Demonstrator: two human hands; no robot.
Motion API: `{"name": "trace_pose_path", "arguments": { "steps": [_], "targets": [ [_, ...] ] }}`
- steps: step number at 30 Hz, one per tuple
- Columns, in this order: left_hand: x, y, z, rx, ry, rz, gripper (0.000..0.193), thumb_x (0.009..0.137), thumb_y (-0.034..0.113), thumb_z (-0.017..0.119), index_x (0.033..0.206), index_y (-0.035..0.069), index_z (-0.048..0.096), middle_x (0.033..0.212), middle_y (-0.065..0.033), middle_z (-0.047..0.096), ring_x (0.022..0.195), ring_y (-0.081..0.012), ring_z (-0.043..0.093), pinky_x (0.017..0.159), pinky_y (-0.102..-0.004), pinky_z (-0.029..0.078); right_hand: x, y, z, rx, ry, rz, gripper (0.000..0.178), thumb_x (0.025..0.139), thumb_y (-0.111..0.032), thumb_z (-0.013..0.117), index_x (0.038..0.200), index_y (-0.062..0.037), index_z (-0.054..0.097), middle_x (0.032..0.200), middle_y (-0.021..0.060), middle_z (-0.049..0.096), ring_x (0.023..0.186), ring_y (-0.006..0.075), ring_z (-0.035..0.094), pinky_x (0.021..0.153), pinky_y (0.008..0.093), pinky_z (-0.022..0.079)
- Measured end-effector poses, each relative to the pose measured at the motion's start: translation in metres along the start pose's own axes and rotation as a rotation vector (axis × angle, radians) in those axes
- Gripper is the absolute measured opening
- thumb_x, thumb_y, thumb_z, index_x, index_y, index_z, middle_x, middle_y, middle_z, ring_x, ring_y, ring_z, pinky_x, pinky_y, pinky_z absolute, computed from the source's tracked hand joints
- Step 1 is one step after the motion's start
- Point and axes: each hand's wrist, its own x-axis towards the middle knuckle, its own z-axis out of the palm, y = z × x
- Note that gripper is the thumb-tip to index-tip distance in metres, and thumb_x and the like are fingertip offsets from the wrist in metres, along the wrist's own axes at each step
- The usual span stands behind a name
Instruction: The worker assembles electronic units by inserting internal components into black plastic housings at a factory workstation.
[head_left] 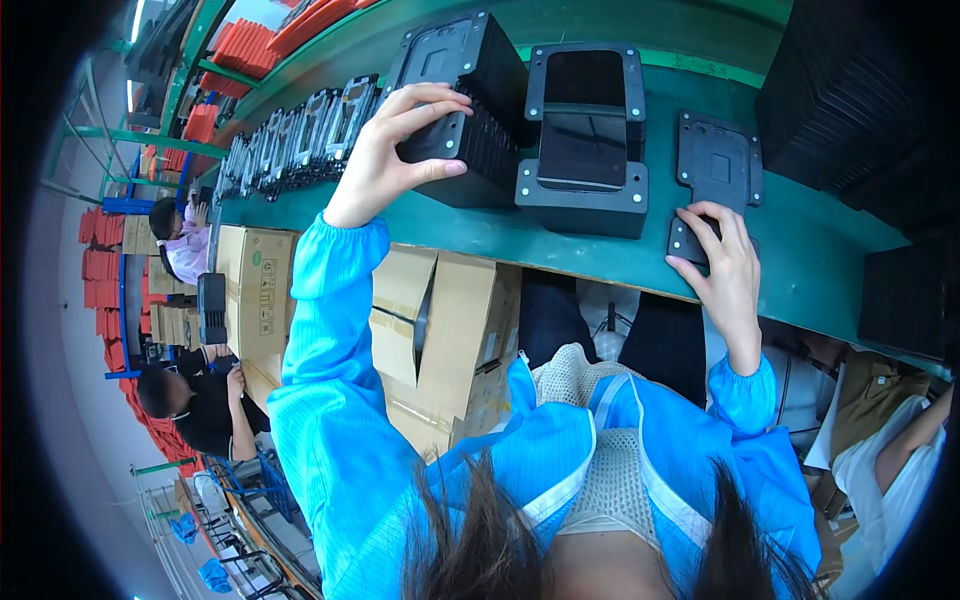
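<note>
My left hand (402, 150) has its thumb and fingers on either side of the near end of a black plate-like fixture on top of a tall stack (438, 55). Round silver spots mark the fixtures' corners. My right hand (722, 262) grips the near end of a single black fixture (718, 155) lying on the green bench, thumb on the left side, fingers curled over the top. Between the hands, another pile of black fixtures (580, 210) carries two glossy dark phone-sized panels (583, 140), one behind the other.
The green bench (480, 235) spans the view. A row of metallic and black parts (305, 135) stands at left; tall black stacks (850, 90) rise at right. Cardboard boxes (455, 340) sit below the bench's front edge. Two people (200, 400) (185, 240) are at left, another person's arm (915, 440) at right.
</note>
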Motion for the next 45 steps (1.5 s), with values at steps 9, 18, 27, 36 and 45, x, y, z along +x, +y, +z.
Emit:
{"name": "trace_pose_path", "arguments": {
  "steps": [9,18,27,36,45],
  "targets": [
    [-0.001,0.0,-0.002,-0.016,-0.007,-0.019,0.057,0.068,0.037,0.08,0.112,0.003,0.067,0.122,-0.0089,0.059,0.121,-0.028,0.054,0.106,-0.04,0.039,-0.001,-0.001,-0.001,0.009,-0.007,0.002,0.049,0.069,-0.015,0.08,0.115,-0.0079,0.064,0.117,0.0064,0.056,0.109,0.0281,0.056,0.087,0.0395,0.049],
    [-0.001,0.004,-0.002,-0.025,-0.013,-0.004,0.053,0.068,0.03,0.082,0.112,0.003,0.067,0.121,-0.0088,0.06,0.119,-0.0265,0.055,0.105,-0.038,0.04,-0.001,-0.002,-0.002,0.006,-0.011,0.002,0.049,0.069,-0.014,0.08,0.115,-0.0081,0.064,0.118,0.0066,0.056,0.111,0.0289,0.056,0.088,0.0401,0.048],
    [-0.005,0.08,0.031,0.193,0.204,0.127,0.055,0.069,0.017,0.081,0.121,0.011,0.064,0.13,-0.0092,0.054,0.126,-0.033,0.047,0.104,-0.0421,0.041,0.002,-0.002,-0.005,-0.08,-0.022,-0.039,0.049,0.071,-0.012,0.078,0.116,-0.0056,0.061,0.12,0.0083,0.055,0.111,0.0314,0.055,0.092,0.0394,0.046],
    [-0.045,0.055,0.036,0.429,0.464,0.067,0.059,0.075,0.014,0.077,0.129,0.008,0.057,0.135,-0.0132,0.051,0.129,-0.0354,0.044,0.104,-0.0448,0.04,0.018,-0.017,-0.053,0.567,0.205,0.065,0.049,0.089,-0.035,0.064,0.126,-0.0029,0.059,0.132,0.0104,0.057,0.124,0.0247,0.052,0.104,0.0362,0.039],
    [-0.09,-0.004,0.052,-0.101,0.542,-0.456,0.057,0.089,0.02,0.068,0.135,-0.006,0.045,0.125,-0.023,0.056,0.115,-0.0356,0.055,0.099,-0.0409,0.044,0.1,-0.077,-0.076,0.622,0.164,-0.363,0.046,0.095,-0.029,0.061,0.13,0.0003,0.057,0.126,0.0083,0.061,0.1,0.0144,0.057,0.092,0.0282,0.045]
  ]
}}
